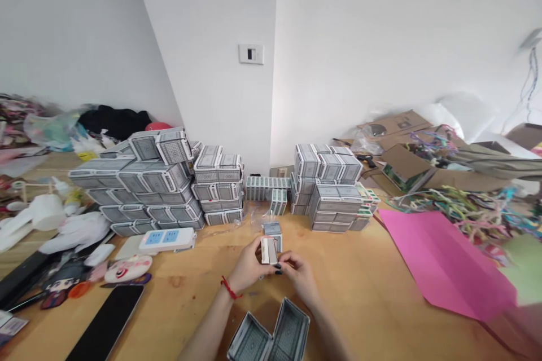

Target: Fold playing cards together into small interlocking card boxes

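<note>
Just above the wood tabletop, my left hand (248, 265) is closed around a small card box (269, 251) with pale sides and a patterned edge. My right hand (298, 272) is pinched at the box's lower right corner, beside the left thumb; its exact hold is partly hidden. Behind the box lies a small grey patterned card pack (272, 228). Nearer to me, between my forearms, two open-topped boxes made of grey patterned playing cards stand side by side: the left open box (249, 337) and the right open box (291, 331).
Grey card blocks are stacked at left (148, 180), centre (218, 186) and right (330, 192). A white power strip (167, 238) and a black phone (108, 321) lie at left. Pink paper (449, 259) and a tangle of colourful strands (466, 208) cover the right side.
</note>
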The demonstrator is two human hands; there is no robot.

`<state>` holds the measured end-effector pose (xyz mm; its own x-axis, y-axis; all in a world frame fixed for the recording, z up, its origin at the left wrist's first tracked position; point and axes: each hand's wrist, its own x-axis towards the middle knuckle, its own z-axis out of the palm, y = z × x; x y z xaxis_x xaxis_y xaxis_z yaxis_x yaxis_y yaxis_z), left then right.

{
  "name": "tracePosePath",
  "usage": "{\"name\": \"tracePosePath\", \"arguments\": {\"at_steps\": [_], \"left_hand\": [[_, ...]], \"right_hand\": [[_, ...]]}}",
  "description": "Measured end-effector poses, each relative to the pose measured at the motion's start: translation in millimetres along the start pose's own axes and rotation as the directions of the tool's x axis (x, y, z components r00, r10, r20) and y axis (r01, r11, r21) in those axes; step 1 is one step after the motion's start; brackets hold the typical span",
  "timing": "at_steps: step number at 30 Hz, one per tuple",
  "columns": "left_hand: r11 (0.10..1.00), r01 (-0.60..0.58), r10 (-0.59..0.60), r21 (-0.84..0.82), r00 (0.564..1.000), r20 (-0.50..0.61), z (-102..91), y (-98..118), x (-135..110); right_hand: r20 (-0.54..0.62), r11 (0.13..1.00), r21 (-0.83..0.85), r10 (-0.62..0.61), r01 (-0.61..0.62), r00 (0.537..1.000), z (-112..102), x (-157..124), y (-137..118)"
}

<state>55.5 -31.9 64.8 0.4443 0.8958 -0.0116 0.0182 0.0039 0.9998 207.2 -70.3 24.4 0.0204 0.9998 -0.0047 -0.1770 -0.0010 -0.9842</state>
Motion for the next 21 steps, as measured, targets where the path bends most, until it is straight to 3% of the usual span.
{"name": "tracePosePath", "arguments": {"at_steps": [4,9,14,18,21], "left_hand": [[0.998,0.001,-0.003,-0.061,1.0,-0.027,1.2,-4,-3],[0.992,-0.04,0.029,-0.119,0.996,-0.088,6.6,-13,-7],[0.979,-0.081,0.049,-0.189,0.985,-0.167,17.5,-20,-7],[0.963,-0.072,-0.009,-0.259,0.954,-0.299,22.8,-25,-7],[0.939,-0.031,-0.089,-0.342,0.941,-0.328,21.5,-28,-9]], "right_hand": [[0.064,0.999,-0.046,-0.003,0.006,0.998,-6,1,-10],[-0.072,0.995,-0.102,-0.002,-0.005,0.997,-1,4,-20],[-0.065,0.985,-0.167,0.043,-0.053,0.997,9,10,-35],[-0.073,0.927,-0.375,-0.006,-0.022,0.997,16,11,-49],[-0.076,0.857,-0.516,-0.037,-0.008,0.996,21,9,-57]]}}
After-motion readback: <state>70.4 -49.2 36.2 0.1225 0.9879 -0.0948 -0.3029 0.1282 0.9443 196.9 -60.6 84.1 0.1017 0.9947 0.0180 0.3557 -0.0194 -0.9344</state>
